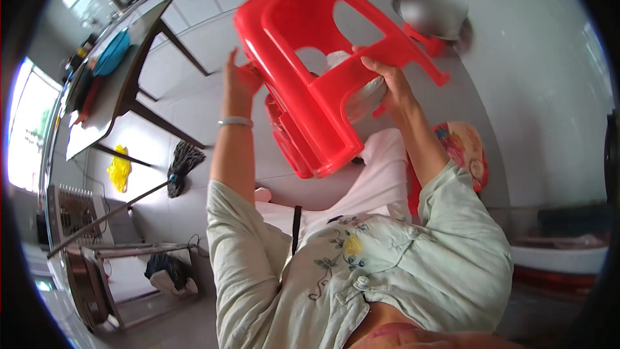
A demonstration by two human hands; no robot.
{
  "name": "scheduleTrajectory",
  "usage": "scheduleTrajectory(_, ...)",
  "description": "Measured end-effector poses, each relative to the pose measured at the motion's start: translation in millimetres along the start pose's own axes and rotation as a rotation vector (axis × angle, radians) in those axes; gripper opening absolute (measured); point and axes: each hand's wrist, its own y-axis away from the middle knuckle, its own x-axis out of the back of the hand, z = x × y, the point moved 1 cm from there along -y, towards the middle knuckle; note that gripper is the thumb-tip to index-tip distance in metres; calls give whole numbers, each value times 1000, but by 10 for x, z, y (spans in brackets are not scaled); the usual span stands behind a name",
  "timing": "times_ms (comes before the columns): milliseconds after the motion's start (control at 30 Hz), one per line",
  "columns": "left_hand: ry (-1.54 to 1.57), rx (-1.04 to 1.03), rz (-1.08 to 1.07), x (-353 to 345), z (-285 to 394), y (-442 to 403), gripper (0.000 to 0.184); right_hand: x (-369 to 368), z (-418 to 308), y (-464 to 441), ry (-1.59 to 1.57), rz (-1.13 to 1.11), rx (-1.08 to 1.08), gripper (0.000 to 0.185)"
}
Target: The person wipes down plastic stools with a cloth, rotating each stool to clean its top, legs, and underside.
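A glossy red plastic chair with cut-out openings is held up in front of me, tilted on its side. My left hand, with a pale bracelet at the wrist, presses on its left edge; the thumb sticks out and the other fingers are partly hidden. On the other side, my right hand grips a bar of the chair, thumb on top. A whitish, crumpled thing shows through the opening beside the right hand. Whether that hand also holds it, I cannot tell.
On the left stands a table bearing a blue basin. A mop and a yellow bundle lie on the floor. A metal-legged frame is at lower left; a patterned red seat is by my right arm.
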Motion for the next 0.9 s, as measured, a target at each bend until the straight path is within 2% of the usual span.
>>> scheduleTrajectory(33,8,7,10,-194,-16,44,72,155,-63,7,8,-68,76,40)
scheduleTrajectory(100,64,50,-18,-550,-59,138,77,283,-295,214,112,-57,149,44)
scheduleTrajectory(133,60,57,42,-710,-127,191,71,317,-421,317,212,-79,202,48)
scheduleTrajectory(200,-10,-69,-11,-1021,-389,228,67,409,-656,516,283,11,268,48)
scheduleTrajectory(267,1,-60,-69,-1430,-615,294,65,745,-810,644,353,114,326,50)
scheduleTrajectory(333,16,-29,-107,-1707,-953,340,62,1446,-905,881,335,513,-16,48)
scheduleTrajectory(367,-8,-60,-202,-1841,-1128,343,62,1431,-1135,1151,305,345,-50,40)
scheduleTrajectory(400,-26,-99,-300,-1933,-1299,331,61,1660,-1218,1379,390,417,29,36)
scheduleTrajectory(467,27,-42,-307,-1987,-1625,264,61,2209,-1396,1850,449,566,221,25)
scheduleTrajectory(500,29,-59,-345,-1956,-1794,236,61,2404,-1500,2113,450,715,364,23)
scheduleTrajectory(567,12,-62,-429,-1870,-2114,153,62,2590,-1720,2621,509,1157,566,23)
scheduleTrajectory(600,14,-53,-427,-1819,-2310,109,62,2761,-1839,2842,536,1320,659,25)
scheduleTrajectory(633,53,-31,-446,-1778,-2524,80,63,2772,-1927,3034,541,1384,727,26)
scheduleTrajectory(800,75,-17,-426,-1927,-3350,569,69,2523,-2001,3244,650,1378,824,21)
scheduleTrajectory(900,92,149,-418,-1774,-3865,595,73,2455,-1933,3147,725,1336,794,22)
